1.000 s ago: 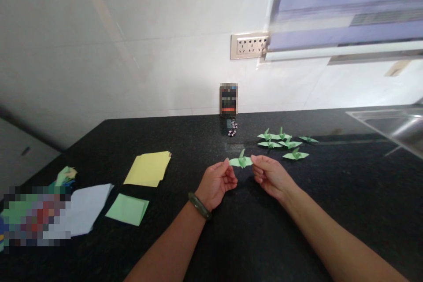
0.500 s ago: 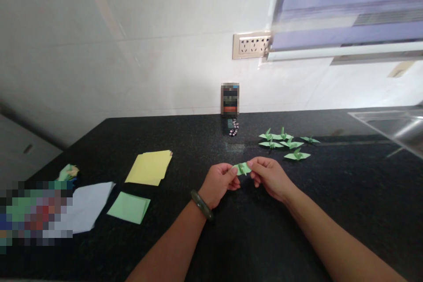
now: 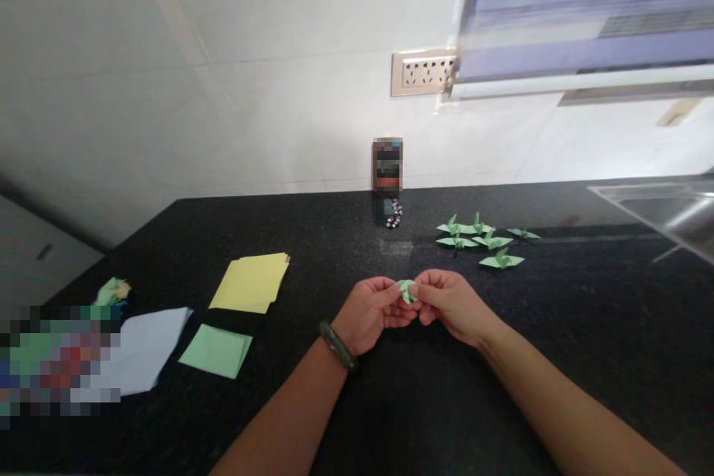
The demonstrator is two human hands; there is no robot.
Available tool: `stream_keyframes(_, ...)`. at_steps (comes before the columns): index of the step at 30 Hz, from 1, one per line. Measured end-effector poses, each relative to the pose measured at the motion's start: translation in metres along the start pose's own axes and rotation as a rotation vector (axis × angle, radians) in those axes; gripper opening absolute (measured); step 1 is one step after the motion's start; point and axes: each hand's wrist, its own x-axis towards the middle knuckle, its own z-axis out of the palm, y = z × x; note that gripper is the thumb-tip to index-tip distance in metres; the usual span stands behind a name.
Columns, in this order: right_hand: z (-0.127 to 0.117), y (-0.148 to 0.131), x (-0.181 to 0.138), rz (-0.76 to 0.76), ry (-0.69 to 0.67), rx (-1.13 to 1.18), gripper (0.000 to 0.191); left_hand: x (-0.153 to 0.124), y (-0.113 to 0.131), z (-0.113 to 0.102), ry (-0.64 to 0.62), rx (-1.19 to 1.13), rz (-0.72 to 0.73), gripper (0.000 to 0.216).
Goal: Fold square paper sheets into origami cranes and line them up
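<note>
Between my hands, above the black countertop (image 3: 424, 409), is a small green paper crane (image 3: 407, 291). My left hand (image 3: 372, 312), with a dark bangle (image 3: 338, 346) on its wrist, pinches the crane's left side between thumb and fingers. The thumb and index finger of my right hand (image 3: 448, 300) grip its right side. Fingertips cover part of the paper, so its full shape is hidden. Several finished green paper cranes (image 3: 502, 259) sit with wings spread beyond my right hand.
To the left lie yellow paper sheets (image 3: 251, 282), green paper sheets (image 3: 216, 351) and white paper (image 3: 153, 349), beside a blurred colourful item (image 3: 61, 357). A phone-like object (image 3: 387, 166) leans on the wall behind a beaded strap (image 3: 395, 213). A metal sink (image 3: 663, 208) is at the right.
My hands have come closer together. The crane's wings, stretched out flat before, now look drawn in and bunched between my fingers. The other cranes have stayed put.
</note>
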Motion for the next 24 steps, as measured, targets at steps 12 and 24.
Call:
stream_keyframes(12, 0.0003, 0.0013, -0.0013, -0.059, 0.022, -0.107, 0.019, -0.0003, 0.0003, 0.0047, 0.178, 0.299, 0.119, 0.018)
stream_keyframes(24, -0.0003, -0.0035, -0.0049, 0.129, -0.070, 0.060, 0.021, -0.0020, 0.0022, 0.0036, 0.117, 0.191, 0.014, 0.022)
